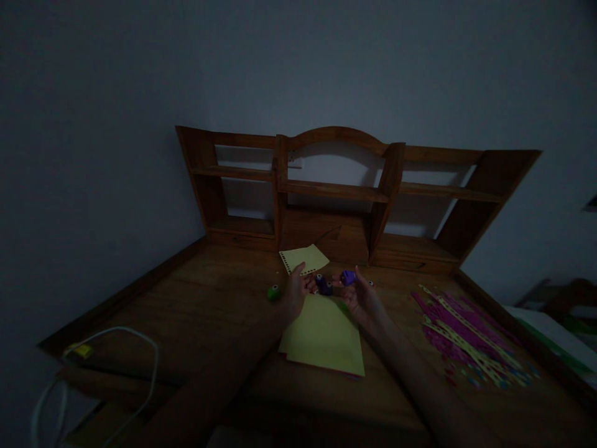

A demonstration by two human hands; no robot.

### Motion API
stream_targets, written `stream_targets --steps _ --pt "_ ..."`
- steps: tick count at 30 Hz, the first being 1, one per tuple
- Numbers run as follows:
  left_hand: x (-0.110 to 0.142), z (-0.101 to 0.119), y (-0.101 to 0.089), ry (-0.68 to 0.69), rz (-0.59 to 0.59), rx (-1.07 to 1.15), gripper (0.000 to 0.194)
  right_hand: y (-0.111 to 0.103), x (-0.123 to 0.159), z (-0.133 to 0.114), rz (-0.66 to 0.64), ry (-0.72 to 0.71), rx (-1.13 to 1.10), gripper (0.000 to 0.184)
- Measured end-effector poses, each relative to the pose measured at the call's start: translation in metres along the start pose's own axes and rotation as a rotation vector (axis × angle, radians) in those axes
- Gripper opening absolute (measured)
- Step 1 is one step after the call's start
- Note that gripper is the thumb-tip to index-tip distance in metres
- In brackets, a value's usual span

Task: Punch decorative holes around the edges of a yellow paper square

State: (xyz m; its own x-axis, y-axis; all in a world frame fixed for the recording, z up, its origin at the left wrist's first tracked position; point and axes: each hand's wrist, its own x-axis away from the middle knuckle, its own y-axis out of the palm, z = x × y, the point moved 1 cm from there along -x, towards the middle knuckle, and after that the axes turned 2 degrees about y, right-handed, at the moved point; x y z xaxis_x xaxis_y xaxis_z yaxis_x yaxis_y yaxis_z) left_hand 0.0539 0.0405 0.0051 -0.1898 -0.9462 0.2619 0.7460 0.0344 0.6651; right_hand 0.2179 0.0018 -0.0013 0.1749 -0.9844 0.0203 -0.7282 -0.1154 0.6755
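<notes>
My right hand grips a small purple paper punch with a dark slot, between thumb and fingers. To the left, my left hand is open, its thumb raised apart from the fingers and nothing visible in it. Between the hands lie dark purple punches with pale round tops, close to the left fingertips. A stack of yellow paper sheets lies below both hands. Left of my left hand sits a green punch. Beyond the hands is a yellow sheet with a row of holes along its edges. Dim light blurs details.
Pink and yellow perforated strips and small coloured bits spread over the right of the wooden desk. A wooden shelf unit stands along the back. A white cable loops at the front left.
</notes>
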Motion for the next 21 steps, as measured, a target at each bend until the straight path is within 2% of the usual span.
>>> stream_targets --steps 11,17,21 --pt "0.004 0.0 0.003 -0.023 0.031 0.009 0.027 0.0 0.0 0.001 0.008 0.046 0.008 0.039" --pt "-0.01 -0.006 -0.006 -0.005 -0.024 -0.04 0.035 0.0 0.0 0.006 0.057 0.05 0.296 0.056" --pt "-0.013 -0.011 -0.009 0.05 -0.084 -0.108 0.043 -0.007 -0.004 0.013 0.157 -0.083 0.436 0.054"
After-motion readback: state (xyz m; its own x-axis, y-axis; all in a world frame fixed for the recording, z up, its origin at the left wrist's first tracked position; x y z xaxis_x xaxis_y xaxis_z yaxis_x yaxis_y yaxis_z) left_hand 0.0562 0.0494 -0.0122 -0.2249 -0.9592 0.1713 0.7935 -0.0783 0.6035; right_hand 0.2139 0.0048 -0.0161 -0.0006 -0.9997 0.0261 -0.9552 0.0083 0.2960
